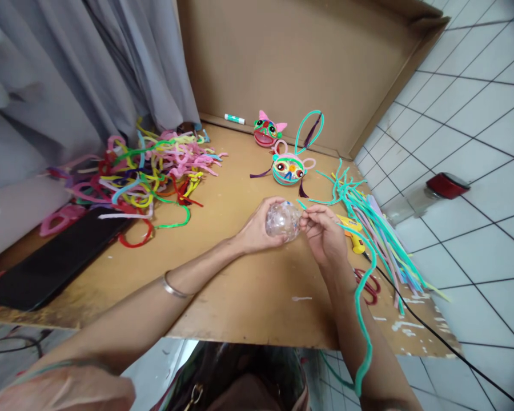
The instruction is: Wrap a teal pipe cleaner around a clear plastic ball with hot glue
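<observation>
In the head view, my left hand (262, 228) is wrapped round a clear plastic ball (281, 221) above the middle of the table. My right hand (323, 231) is closed in a pinch on a long teal pipe cleaner (370, 268), at the ball's right side. One end of the pipe cleaner pokes out past the fingertips; the rest trails over my right forearm and down past the table edge. Whether that end touches the ball is too small to tell. Just beyond the ball sits a decorated animal-head ball (289, 169) with pink ears and a teal loop.
A second animal head (266, 131) and a marker (234, 119) lie by the cardboard wall (291, 68). Loose pipe cleaners (154, 171) heap at left near a black flat object (55, 260). To the right are straight pipe cleaners (381, 240), a yellow glue gun (357, 242) and red-handled scissors (370, 288).
</observation>
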Available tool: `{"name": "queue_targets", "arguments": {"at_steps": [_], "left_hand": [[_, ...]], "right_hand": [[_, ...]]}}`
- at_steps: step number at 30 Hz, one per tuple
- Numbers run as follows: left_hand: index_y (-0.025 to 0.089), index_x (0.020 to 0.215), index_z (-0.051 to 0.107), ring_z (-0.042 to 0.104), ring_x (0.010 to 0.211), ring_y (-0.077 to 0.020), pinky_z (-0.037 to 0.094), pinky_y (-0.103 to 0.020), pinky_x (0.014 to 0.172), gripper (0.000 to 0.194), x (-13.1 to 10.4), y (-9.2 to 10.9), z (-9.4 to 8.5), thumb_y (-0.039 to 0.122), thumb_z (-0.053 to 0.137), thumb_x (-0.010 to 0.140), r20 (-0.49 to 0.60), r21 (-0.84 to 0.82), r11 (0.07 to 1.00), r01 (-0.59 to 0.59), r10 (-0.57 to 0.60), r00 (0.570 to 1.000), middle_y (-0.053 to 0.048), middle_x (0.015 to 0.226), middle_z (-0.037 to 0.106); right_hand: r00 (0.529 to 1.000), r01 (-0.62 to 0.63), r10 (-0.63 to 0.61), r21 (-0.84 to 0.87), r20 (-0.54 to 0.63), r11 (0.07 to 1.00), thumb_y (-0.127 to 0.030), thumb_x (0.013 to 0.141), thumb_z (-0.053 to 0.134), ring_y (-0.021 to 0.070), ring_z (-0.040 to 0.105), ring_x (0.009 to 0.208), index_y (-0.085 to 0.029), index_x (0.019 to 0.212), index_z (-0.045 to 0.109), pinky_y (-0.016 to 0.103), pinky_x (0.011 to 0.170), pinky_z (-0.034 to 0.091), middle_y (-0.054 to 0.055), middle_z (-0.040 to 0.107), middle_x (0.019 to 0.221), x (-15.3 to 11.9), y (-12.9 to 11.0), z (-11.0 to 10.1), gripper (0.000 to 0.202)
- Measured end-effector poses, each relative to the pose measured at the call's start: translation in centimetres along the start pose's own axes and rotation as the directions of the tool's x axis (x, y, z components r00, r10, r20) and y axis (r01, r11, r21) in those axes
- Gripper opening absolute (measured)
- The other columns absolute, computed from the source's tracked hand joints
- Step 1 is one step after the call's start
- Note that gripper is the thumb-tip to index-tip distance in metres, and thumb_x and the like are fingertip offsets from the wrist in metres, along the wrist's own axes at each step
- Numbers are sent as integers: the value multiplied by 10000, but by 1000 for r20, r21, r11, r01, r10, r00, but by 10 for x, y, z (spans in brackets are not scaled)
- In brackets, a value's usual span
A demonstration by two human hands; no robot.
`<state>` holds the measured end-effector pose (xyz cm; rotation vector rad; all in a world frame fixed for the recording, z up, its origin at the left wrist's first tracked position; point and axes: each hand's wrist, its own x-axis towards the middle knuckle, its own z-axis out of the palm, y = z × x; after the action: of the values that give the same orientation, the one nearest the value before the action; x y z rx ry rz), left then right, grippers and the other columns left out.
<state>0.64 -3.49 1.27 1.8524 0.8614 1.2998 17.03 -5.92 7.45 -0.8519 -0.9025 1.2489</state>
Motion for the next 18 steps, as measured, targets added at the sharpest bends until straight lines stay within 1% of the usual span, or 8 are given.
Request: {"name": "queue_targets", "arguments": {"at_steps": [2,4,7,9,11,14,18], "left_hand": [[183,1326,413,568,1267,-317,465,-498,1112,785,0,0,0,309,738,622,3,-1,1000,1,-1,1000,-145,1354,532],[188,1330,412,567,1270,-310,462,-486,1117,798,0,-1,1,304,746,615,6,-6,1000,5,-5,1000,-141,1358,532],[203,1341,417,575,1263,-300,468,-470,1112,820,0,-2,2,302,763,604,5,-22,1000,18,-18,1000,-125,1359,542],[206,1346,422,577,1262,-303,473,-476,1108,827,0,-2,2,307,770,603,2,-29,999,27,-26,1000,-123,1364,543],[203,1344,426,572,1272,-313,465,-491,1118,831,0,-2,2,309,778,599,3,-29,999,32,-32,999,-129,1374,536],[202,1335,429,562,1287,-325,447,-514,1134,825,0,-3,1,301,779,594,0,-25,999,30,-30,1000,-136,1371,538],[199,1332,428,547,1302,-327,429,-523,1149,810,1,-2,1,305,769,605,6,-2,1000,23,-22,1000,-138,1372,539]], "right_hand": [[999,-3,3,11,35,1000,-145,614,669,82,591,536,-196,655,669,192,517,510,-30,655,596,0,-1,-1,65],[999,-2,1,16,51,1000,-144,639,702,96,622,578,-207,703,687,214,561,554,-26,688,651,-1,-3,-2,91],[999,24,-24,19,43,1000,-202,679,796,116,685,646,-208,809,713,253,653,615,-2,753,763,0,-5,-3,154],[998,57,-58,21,28,998,-254,691,843,130,714,676,-206,857,714,273,680,636,12,777,809,1,-8,-5,216],[996,88,-89,24,14,996,-280,690,866,143,730,688,-209,880,712,296,685,648,11,785,815,3,-10,-8,255],[992,126,-126,25,0,992,-304,720,858,151,732,672,-206,884,717,319,689,655,-1,772,760,5,-12,-11,238],[987,152,-151,9,-49,988,-318,752,843,110,681,584,-195,856,737,256,595,619,-13,759,715,8,-14,-14,192]]}}
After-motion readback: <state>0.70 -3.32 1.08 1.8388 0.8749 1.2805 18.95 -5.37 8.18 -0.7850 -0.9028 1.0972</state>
